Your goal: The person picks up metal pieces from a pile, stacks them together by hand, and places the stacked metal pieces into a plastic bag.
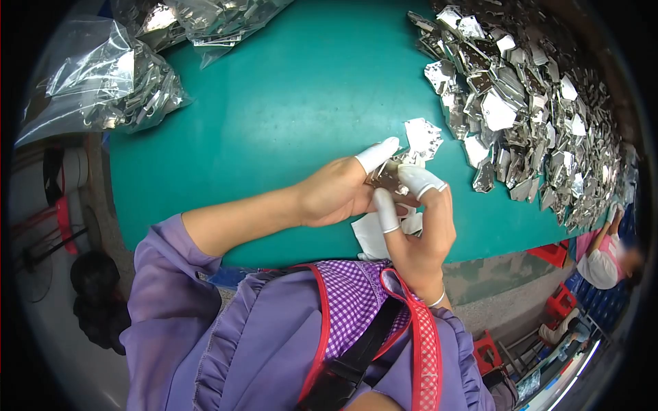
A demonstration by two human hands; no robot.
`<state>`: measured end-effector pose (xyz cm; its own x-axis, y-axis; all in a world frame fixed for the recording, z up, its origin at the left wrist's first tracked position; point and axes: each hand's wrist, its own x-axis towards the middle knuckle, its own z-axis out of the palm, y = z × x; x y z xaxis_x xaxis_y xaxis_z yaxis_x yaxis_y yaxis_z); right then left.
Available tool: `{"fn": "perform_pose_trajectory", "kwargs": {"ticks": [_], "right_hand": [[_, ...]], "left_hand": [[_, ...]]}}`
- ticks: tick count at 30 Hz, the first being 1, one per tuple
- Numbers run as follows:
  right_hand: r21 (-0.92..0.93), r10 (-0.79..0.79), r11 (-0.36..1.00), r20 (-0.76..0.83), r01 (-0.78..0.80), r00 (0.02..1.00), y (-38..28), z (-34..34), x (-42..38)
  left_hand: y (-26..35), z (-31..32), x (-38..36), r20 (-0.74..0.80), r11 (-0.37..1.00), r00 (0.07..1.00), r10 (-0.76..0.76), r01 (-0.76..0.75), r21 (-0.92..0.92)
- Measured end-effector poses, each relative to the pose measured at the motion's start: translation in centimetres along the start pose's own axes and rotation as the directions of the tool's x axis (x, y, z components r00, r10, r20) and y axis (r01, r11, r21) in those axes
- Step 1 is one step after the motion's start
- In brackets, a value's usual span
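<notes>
My left hand (336,190) grips a small shiny metal plate (388,179), with the thumb in a white finger cot along its upper side. From the right, my right hand (428,229) closes on the same plate with its covered fingertips, which hide part of it. Just beyond the fingers, another irregular metal plate (423,137) with small holes lies on the green tabletop (274,96). Below my hands a white cloth or paper (371,238) rests near the table's front edge, partly hidden by my right hand.
A large heap of metal plates (521,113) covers the right side of the table. Clear plastic bags of metal pieces (130,85) stand at the upper left. Another person (606,257) is at the far right, near red stools (561,301).
</notes>
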<state>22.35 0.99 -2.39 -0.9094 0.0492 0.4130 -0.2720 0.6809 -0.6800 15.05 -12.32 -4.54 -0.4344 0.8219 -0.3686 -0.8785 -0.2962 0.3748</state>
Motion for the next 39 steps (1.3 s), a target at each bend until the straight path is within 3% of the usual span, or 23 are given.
{"fn": "perform_pose_trajectory", "kwargs": {"ticks": [2, 5, 7, 8, 11, 12, 14, 15, 17, 19, 20, 22, 23, 26, 29, 30, 32, 35, 39], "right_hand": [[0.001, 0.002, 1.000, 0.030, -0.002, 1.000, 0.0, 0.0, -0.1], [-0.162, 0.148, 0.977, 0.068, -0.136, 0.987, -0.7, -0.7, 0.3], [-0.119, 0.149, 0.984, 0.186, -0.128, 0.971, 0.2, -1.1, 0.5], [-0.012, 0.181, 0.983, 0.240, -0.183, 0.954, 0.7, -1.3, 0.3], [0.153, 0.144, 0.969, 0.288, -0.194, 0.947, 0.7, -1.4, 0.2], [0.149, 0.146, 0.970, 0.284, -0.194, 0.948, 0.5, -1.3, 0.2], [0.238, 0.186, 0.934, 0.318, -0.268, 0.930, 0.0, -1.3, 0.1], [0.266, 0.178, 0.925, 0.326, -0.271, 0.928, 0.1, -1.7, 0.4], [0.195, 0.241, 0.943, 0.162, -0.271, 0.957, 1.2, -2.6, 0.5], [-0.230, 0.259, 0.933, -0.101, -0.276, 0.961, 2.8, -4.1, 0.5], [-0.453, 0.169, 0.865, -0.143, -0.216, 0.975, 3.8, -4.9, 0.8], [-0.569, 0.237, 0.790, -0.062, -0.230, 0.969, 5.6, -6.7, -0.1], [-0.488, 0.252, 0.833, -0.086, -0.262, 0.964, 6.5, -7.0, -0.7], [-0.480, 0.178, 0.849, -0.130, -0.219, 0.975, 7.0, -7.1, -1.7], [-0.072, 0.386, 0.898, -0.344, -0.434, 0.856, 7.1, -6.9, -2.6], [-0.076, 0.386, 0.897, -0.349, -0.436, 0.854, 6.9, -7.0, -2.5], [0.448, 0.554, 0.785, -0.199, -0.428, 0.808, 6.1, -6.9, -1.9], [0.722, 0.599, 0.528, 0.058, -0.448, 0.799, 5.2, -6.2, -0.7], [0.475, 0.555, 0.692, 0.134, -0.544, 0.821, 1.8, -3.8, 1.9]], "left_hand": [[0.3, -0.2, -0.2, 0.035, 0.996, 0.996, -0.086, 0.086, 0.010], [-0.2, -0.4, -0.1, 0.021, 0.993, 0.993, -0.116, 0.116, 0.013], [-0.4, 0.1, -0.2, 0.013, 0.993, 0.993, -0.113, 0.113, 0.042], [-0.4, 0.4, -0.3, 0.002, 0.991, 0.994, -0.109, 0.108, 0.072], [0.0, 0.2, -0.3, 0.069, 0.987, 0.985, -0.161, 0.158, 0.040], [0.1, 0.4, -0.5, 0.111, 0.991, 0.986, -0.121, 0.113, 0.073], [-0.2, 0.6, -0.5, 0.033, 0.975, 0.993, -0.109, 0.101, 0.200], [0.0, 1.0, -0.7, 0.015, 0.976, 0.986, -0.163, 0.159, 0.149], [-0.1, 1.5, -0.5, -0.059, 0.983, 0.981, -0.185, 0.185, -0.008], [-0.2, 0.4, -0.1, 0.002, 0.983, 0.983, -0.186, 0.186, 0.005], [-0.2, -0.1, 0.3, 0.042, 0.985, 0.984, -0.173, 0.174, -0.021], [-0.1, -0.3, 0.6, 0.048, 0.983, 0.987, -0.152, 0.156, -0.097], [-0.1, -0.4, 0.7, 0.047, 0.983, 0.988, -0.148, 0.152, -0.100], [0.0, -0.6, 0.8, 0.005, 0.984, 0.997, -0.081, 0.080, -0.162], [0.3, -0.2, 0.8, -0.035, 0.991, 0.999, -0.013, 0.009, -0.135], [0.3, 0.0, 0.8, -0.084, 0.996, 0.996, 0.035, -0.042, -0.081], [0.5, 0.3, 0.7, -0.136, 0.995, 0.986, 0.101, -0.099, 0.021], [0.0, -0.5, 0.8, -0.125, 0.988, 0.980, 0.152, -0.149, 0.033], [-0.2, 0.1, 0.4, -0.120, 0.983, 0.977, 0.175, -0.167, 0.075]]}}
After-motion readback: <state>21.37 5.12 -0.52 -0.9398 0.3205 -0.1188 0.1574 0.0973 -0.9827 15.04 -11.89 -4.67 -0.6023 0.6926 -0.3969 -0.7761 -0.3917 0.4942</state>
